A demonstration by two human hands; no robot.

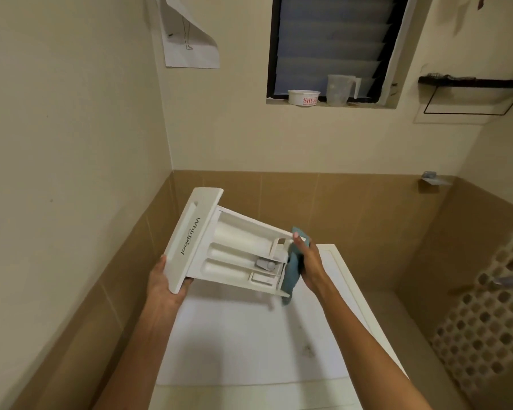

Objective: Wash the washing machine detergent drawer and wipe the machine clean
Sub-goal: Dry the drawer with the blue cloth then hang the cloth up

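A white detergent drawer [234, 250] with a Whirlpool front panel is held in the air above the white washing machine top [249, 335]. My left hand [163, 285] grips the lower corner of the front panel. My right hand [308, 261] holds a blue-grey cloth [292, 273] against the drawer's rear end, fingers curled round cloth and drawer edge. Several compartments inside the drawer face me. The machine top shows a few dark specks near its right side.
The machine stands in a corner with brown tiled walls to the left and behind. A window sill holds a white tub [304, 97] and a clear measuring jug [341, 90]. A perforated screen [486, 315] and a tap [511, 282] are at the right.
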